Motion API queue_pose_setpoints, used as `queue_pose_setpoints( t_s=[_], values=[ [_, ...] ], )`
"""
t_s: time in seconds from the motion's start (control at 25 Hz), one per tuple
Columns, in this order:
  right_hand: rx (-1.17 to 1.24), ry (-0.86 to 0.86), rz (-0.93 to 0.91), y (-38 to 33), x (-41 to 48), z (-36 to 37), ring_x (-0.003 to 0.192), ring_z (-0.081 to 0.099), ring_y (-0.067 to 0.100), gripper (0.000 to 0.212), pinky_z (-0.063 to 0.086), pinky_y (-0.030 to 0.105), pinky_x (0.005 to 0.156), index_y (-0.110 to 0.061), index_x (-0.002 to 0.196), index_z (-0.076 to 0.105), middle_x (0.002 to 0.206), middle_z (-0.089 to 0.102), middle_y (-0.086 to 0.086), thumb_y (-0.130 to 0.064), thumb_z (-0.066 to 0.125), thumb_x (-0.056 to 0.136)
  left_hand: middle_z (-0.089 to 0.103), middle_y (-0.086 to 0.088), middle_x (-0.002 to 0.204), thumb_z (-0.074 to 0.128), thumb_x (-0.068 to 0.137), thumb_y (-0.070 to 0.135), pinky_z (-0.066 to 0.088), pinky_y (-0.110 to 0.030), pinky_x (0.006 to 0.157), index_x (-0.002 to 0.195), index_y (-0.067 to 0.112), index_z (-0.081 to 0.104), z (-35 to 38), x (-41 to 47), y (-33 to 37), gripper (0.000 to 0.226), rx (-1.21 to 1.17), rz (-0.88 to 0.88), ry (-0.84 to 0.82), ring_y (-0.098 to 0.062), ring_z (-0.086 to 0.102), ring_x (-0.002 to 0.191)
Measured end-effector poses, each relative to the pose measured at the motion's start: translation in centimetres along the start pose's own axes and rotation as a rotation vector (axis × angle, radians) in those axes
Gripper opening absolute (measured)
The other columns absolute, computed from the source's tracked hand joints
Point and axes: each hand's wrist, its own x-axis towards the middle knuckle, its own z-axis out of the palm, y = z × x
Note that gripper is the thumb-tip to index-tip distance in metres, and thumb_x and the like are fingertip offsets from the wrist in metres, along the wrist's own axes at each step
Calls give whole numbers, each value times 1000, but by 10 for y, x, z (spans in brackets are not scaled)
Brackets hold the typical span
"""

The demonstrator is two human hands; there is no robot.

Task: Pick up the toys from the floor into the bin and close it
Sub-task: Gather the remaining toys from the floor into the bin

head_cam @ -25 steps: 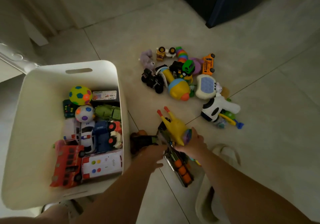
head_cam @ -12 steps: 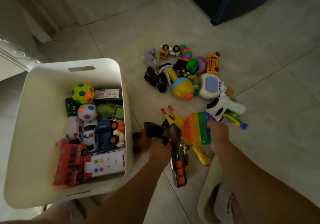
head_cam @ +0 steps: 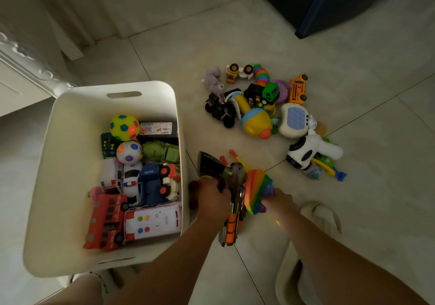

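Note:
The white bin [head_cam: 70, 125] stands open on the floor at left, holding balls, cars and a red bus. My left hand [head_cam: 213, 196] grips a dark toy gun [head_cam: 231, 213] with orange darts, just right of the bin's wall. My right hand [head_cam: 280, 200] pinches a rainbow pop toy [head_cam: 255, 188], lifted beside the gun. A yellow rubber chicken [head_cam: 233, 157] shows its red feet behind both. A pile of toys [head_cam: 261, 107] lies on the tiles further back.
A cow-patterned toy [head_cam: 310, 151] and a blue-screen game pad [head_cam: 294, 120] lie at the pile's right end. A dark cabinet [head_cam: 329, 1] stands at the top right. My beige slippers [head_cam: 315, 220] are on the tiles at lower right.
My right hand has lifted the rainbow pop toy and brought it left toward the gun. My left hand has raised the toy gun a little. The bin has not moved.

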Motion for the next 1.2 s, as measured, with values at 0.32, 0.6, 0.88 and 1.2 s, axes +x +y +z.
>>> queue_pose_setpoints(
  t_s=[0.32, 0.6, 0.88, 1.2],
  values=[
    [187, 34, -93, -7, -3, 6, 95, 60, 26, 17, 47, 31, 77, -10, 98, 53, 94, 57, 8, -21, 57, 86, 65, -7, 98, 54, 91, 12, 55, -30, 79, 99, 11, 63, -2, -10, 1, 12, 159, 37, -1, -19, 64, 87],
    [888, 98, -78, -13, -35, -38, 86, 64, 32, 16, 50, 41, 80, -7, 98, 58, 94, 65, 17, -17, 58, 86, 63, 3, 93, 50, 97, 26, 55, -27, 70, 115, 17, 54, -37, -22, 40, 21, -96, 96, -103, -12, 63, 82],
    [1214, 147, -449, -74, -113, -100, 83, 61, 24, 22, 47, 35, 71, -17, 95, 63, 83, 64, 6, -25, 51, 78, 63, -10, 117, 47, 99, 12, 59, -35, 80, 121, 6, 51, -125, -56, 88, 23, -510, 252, -47, -22, 64, 105],
    [1361, -234, -524, -175, -201, -71, 72, 61, 18, 13, 48, 28, 65, -18, 89, 61, 76, 65, 3, -15, 49, 87, 68, -13, 92, 40, 101, 5, 61, -31, 64, 100, 4, 61, -238, -53, 47, 21, -740, 168, 98, -22, 69, 77]
  ],
)
